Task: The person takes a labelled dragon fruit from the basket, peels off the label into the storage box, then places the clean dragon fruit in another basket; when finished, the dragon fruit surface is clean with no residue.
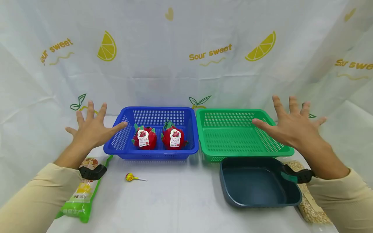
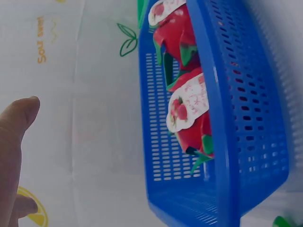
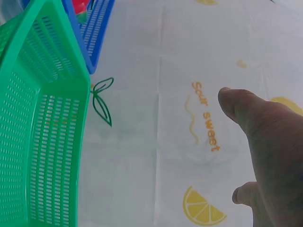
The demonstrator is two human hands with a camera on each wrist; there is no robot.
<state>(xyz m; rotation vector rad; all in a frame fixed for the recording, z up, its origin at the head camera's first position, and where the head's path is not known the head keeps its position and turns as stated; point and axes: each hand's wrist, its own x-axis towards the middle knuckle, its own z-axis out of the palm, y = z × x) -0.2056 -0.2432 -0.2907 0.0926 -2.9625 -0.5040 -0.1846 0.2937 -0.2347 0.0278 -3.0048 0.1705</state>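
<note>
My left hand (image 1: 92, 128) is raised with its fingers spread, near the left end of a blue basket (image 1: 151, 154), and holds nothing. Inside that basket sit two red dragon fruits with green tips and white labels, the left dragon fruit (image 1: 152, 139) and the right dragon fruit (image 1: 166, 137). In the left wrist view the same blue basket (image 2: 227, 142) appears on its side. My right hand (image 1: 297, 127), fingers also spread, hovers by the right end of a green basket (image 1: 233, 139) and holds nothing. The right wrist view shows the green basket (image 3: 52, 156) at left.
A dark blue-green tub (image 1: 259, 184) stands before the green basket. A lollipop (image 1: 129, 177) lies on the white table (image 1: 163, 207). A green-and-clear food bag (image 1: 77, 205) is under my left forearm; a bag of pale grains (image 1: 310, 210) lies by my right. A printed white cloth (image 1: 151, 64) hangs behind.
</note>
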